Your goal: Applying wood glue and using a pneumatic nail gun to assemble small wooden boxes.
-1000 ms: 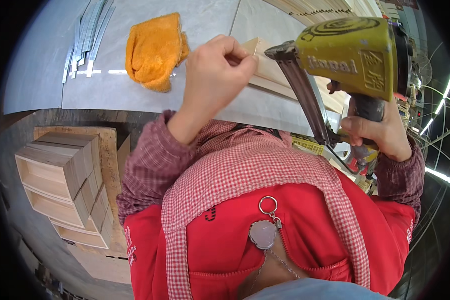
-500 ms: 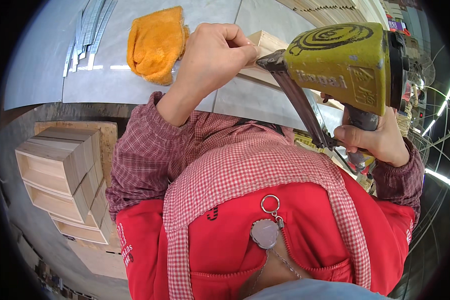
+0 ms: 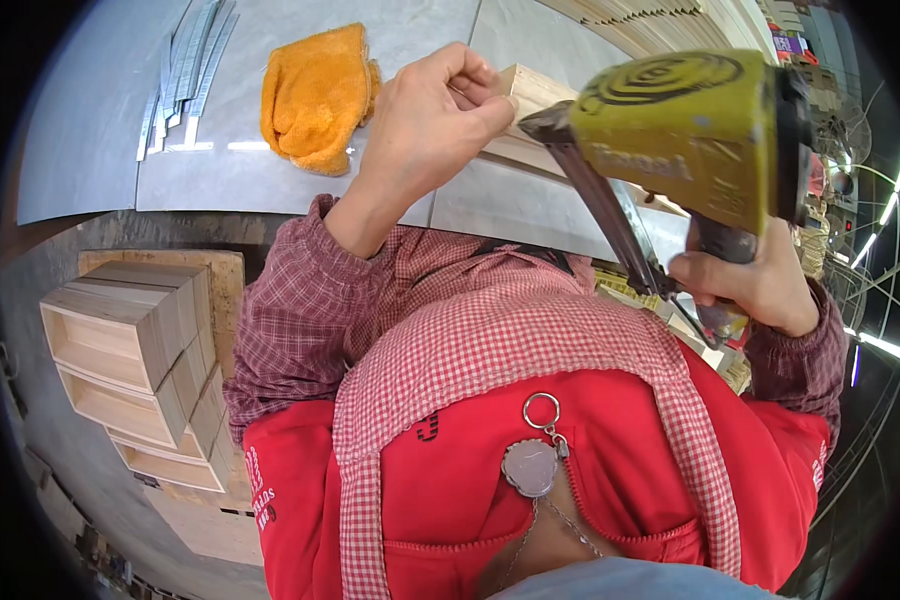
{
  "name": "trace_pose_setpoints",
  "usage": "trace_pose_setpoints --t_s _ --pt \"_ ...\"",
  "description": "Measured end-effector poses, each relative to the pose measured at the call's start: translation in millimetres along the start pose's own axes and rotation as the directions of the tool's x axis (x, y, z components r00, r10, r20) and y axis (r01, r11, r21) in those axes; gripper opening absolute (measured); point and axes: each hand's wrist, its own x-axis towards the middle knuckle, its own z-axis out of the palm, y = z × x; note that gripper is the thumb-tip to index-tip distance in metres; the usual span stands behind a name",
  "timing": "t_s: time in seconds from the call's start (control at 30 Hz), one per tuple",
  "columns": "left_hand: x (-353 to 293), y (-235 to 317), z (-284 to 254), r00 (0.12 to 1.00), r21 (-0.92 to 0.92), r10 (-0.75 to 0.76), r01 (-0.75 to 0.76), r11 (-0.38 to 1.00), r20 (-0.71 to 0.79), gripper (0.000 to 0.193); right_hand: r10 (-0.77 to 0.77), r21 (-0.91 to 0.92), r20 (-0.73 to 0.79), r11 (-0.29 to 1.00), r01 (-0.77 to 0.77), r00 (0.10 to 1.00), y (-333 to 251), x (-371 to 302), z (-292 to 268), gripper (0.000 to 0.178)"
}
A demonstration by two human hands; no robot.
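My right hand [image 3: 760, 280] is wrapped round the grip of a yellow nail gun [image 3: 670, 125]. The gun's dark nose rests at or just above a pale wooden piece [image 3: 535, 92] on the table; exact contact cannot be made out. A long dark magazine slants down from the nose toward my right hand. My left hand [image 3: 435, 120] is closed at the left end of the wooden piece, its fingers curled and its thumb against the end. Part of the wooden piece is hidden behind the gun.
An orange cloth [image 3: 317, 98] lies left of my left hand on the grey metal table [image 3: 240, 185]. Strips of silver nails [image 3: 185, 75] lie farther left. Pale wooden slats [image 3: 660, 25] are stacked at the back right. Wooden boxes [image 3: 120, 345] are stacked low at the left.
The view has shifted slightly. My left fingers have loosened a little at the wooden piece's end. The nail gun, now blurred, has moved slightly and stays in my right hand.
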Motion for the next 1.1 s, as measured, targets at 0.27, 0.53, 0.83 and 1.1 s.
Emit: trace_pose_setpoints --t_s 0.27,0.53,0.83,1.1 --pt "10 6 1 0.992 0.084 -0.119 0.115 0.990 0.041 0.012 0.083 0.314 -0.303 0.949 0.017 0.949 61 -42 -18 0.019" --pt "-8 -6 -11 0.954 0.002 -0.294 0.295 0.956 -0.065 0.017 0.201 0.386 -0.535 0.922 0.026 0.821 166 -69 -61 0.012" --pt "-29 -26 -75 0.910 0.997 0.408 0.053 0.063 -0.074 0.022 0.296 0.259 -0.728 0.954 -0.152 0.618 324 -17 -126 0.017" --pt "-2 -17 -32 0.834 0.848 0.541 -0.362 0.388 0.109 0.009 0.103 -0.130 -0.813 0.928 -0.350 0.573 446 41 -141 0.036"
